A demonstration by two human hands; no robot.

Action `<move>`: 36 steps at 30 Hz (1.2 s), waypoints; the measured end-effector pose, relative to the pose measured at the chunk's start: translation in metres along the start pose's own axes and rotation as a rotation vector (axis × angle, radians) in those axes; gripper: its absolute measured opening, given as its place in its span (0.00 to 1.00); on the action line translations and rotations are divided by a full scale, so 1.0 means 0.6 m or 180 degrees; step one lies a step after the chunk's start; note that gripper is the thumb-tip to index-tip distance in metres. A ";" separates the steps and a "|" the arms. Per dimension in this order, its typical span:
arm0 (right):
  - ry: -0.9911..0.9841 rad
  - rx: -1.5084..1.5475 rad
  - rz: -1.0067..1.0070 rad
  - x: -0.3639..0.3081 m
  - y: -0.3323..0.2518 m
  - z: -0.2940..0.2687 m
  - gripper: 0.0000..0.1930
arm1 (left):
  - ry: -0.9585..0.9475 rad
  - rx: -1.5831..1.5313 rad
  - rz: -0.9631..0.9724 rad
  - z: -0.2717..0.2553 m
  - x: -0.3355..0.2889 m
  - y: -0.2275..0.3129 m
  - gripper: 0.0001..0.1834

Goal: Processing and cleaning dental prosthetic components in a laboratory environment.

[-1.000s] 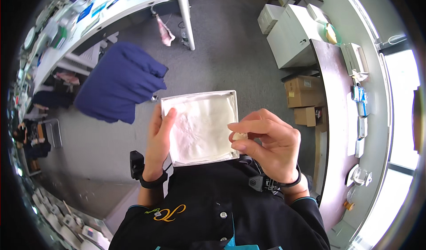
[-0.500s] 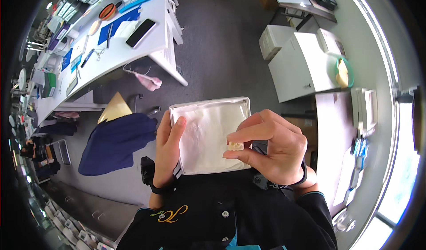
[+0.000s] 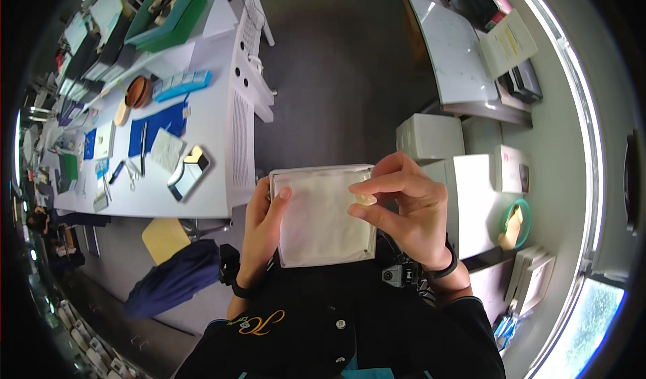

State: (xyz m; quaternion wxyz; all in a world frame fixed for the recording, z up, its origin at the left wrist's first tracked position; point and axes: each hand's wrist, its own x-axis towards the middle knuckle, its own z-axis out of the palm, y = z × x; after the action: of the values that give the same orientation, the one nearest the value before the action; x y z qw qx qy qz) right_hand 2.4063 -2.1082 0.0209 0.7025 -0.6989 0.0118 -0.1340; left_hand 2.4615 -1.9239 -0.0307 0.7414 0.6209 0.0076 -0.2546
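In front of my chest, my left hand (image 3: 266,221) grips a shallow square white box (image 3: 326,262) by its left side, thumb over the rim. A smooth white lining covers the inside of the box. Over its right part, my right hand (image 3: 412,207) pinches a small pale cream, translucent-looking piece (image 3: 365,199) between thumb and fingertips. The piece is partly covered by the fingers, so its kind cannot be made out. It is held above the lining.
A white desk (image 3: 215,117) at the left bears a phone (image 3: 189,172), a blue cloth (image 3: 159,125), a blue case (image 3: 182,85) and scissors (image 3: 132,170). Below it stands a chair with a dark blue garment (image 3: 176,278). White cabinets (image 3: 474,207) and a green basket (image 3: 517,223) line the right.
The surroundings have shifted down in view, and more of the desk and the far right table shows. My left hand still grips the box; my right keeps its pinch, with the piece turned.
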 end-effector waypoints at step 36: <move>-0.1825 0.1156 0.1164 1.769 0.271 -0.363 0.14 | 0.1154 0.0032 0.0388 0.137 1.608 0.526 0.17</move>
State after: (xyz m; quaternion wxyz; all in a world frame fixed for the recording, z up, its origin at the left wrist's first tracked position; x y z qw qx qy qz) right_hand 3.4127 -2.5404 0.0368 0.8019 -0.5585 -0.0846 0.1944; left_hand 3.3983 -2.3234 -0.0383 0.7388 0.6596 0.1022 -0.0931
